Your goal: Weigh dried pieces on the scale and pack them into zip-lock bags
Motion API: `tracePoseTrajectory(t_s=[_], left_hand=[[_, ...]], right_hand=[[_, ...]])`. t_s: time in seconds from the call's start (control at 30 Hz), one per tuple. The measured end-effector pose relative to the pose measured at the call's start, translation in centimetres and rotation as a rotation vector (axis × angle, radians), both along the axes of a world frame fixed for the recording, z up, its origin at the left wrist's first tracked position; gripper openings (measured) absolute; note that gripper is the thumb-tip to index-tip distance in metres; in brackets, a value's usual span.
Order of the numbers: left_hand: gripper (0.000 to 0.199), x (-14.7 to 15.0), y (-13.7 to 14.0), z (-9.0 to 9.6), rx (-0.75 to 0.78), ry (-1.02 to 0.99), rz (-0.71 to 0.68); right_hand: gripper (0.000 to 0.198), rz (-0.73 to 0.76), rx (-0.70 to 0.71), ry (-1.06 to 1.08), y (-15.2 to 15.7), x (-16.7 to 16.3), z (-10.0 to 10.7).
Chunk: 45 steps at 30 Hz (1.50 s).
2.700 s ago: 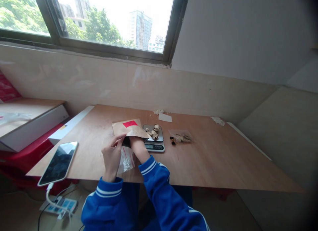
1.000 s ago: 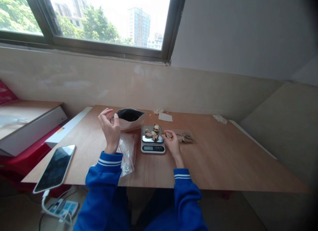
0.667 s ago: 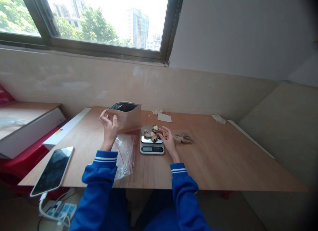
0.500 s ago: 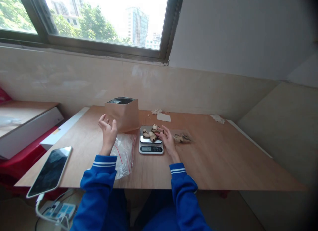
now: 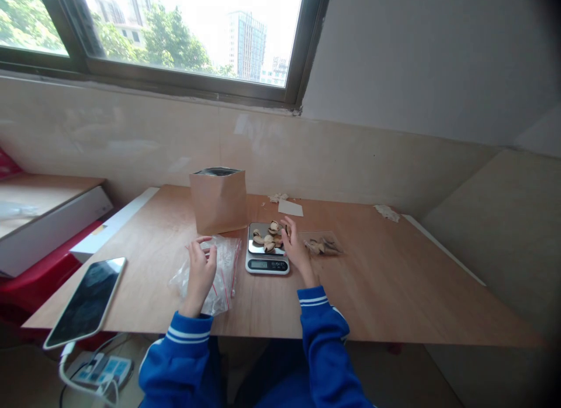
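Note:
Several dried mushroom pieces [image 5: 269, 242], pale with dark brown rims, lie on the steel plate of a small digital scale [image 5: 268, 265]. Curved around the plate's right edge, my right hand [image 5: 297, 253] has its fingers apart beside the pieces; a dark piece shows between thumb and fingers, and no firm grip on it is visible. My left hand [image 5: 200, 273] is over a pile of clear zip bags [image 5: 225, 273], fingers loosely bent and apart, with nothing seen in them. Behind the bags stands an open brown paper pouch [image 5: 219, 203] with a silvery lining.
To the right of the scale lies a clear bag of dark dried pieces [image 5: 324, 246]. A white card [image 5: 290, 207] and crumpled scraps [image 5: 387, 213] are near the wall. A phone on a cable [image 5: 87, 303] overhangs the table's front left edge, above a power strip [image 5: 103, 370].
My left hand has come down and toward me, from beside the pouch to above the zip bags. My right hand's fingers have drawn back slightly toward the scale's right edge and bent more.

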<state>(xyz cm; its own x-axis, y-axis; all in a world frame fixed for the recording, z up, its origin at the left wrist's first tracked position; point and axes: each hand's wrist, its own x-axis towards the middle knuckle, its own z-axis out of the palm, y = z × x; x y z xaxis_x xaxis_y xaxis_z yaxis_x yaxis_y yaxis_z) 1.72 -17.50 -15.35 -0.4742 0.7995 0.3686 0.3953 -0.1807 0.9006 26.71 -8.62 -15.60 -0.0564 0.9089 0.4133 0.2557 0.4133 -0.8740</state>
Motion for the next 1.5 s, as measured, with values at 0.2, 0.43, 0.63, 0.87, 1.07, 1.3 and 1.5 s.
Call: tracePoseTrajectory(t_s=[0.2, 0.43, 0.63, 0.87, 1.07, 1.3, 1.5], left_hand=[[0.020, 0.8, -0.6, -1.2, -0.049, 0.026, -0.075], [0.019, 0.8, -0.1, -5.0, -0.118, 0.172, -0.153], [0.021, 0.7, 0.1, -6.4, -0.123, 0.296, -0.224], [0.020, 0.6, 0.2, -6.4, -0.144, 0.320, -0.248], [0.036, 0.4, -0.5, -6.2, -0.190, 0.445, -0.330], [0.030, -0.4, -1.5, -4.1, -0.265, 0.425, -0.497], [0.027, -0.6, -1.7, -3.5, -0.281, 0.421, -0.513]], right_hand=[[0.049, -0.118, -0.019, 0.070, -0.7, 1.2, -1.3], [0.035, -0.429, 0.052, 0.082, -1.4, 3.0, -5.3], [0.031, -0.423, 0.113, -0.032, -1.7, 3.0, -6.0], [0.023, -0.433, 0.153, -0.274, -1.6, 3.4, -6.6], [0.027, -0.488, 0.133, -0.468, -1.5, 3.7, -8.0], [0.027, -0.488, 0.130, -0.476, -1.7, 3.8, -8.3], [0.026, -0.475, 0.141, -0.434, -1.6, 3.8, -8.1]])
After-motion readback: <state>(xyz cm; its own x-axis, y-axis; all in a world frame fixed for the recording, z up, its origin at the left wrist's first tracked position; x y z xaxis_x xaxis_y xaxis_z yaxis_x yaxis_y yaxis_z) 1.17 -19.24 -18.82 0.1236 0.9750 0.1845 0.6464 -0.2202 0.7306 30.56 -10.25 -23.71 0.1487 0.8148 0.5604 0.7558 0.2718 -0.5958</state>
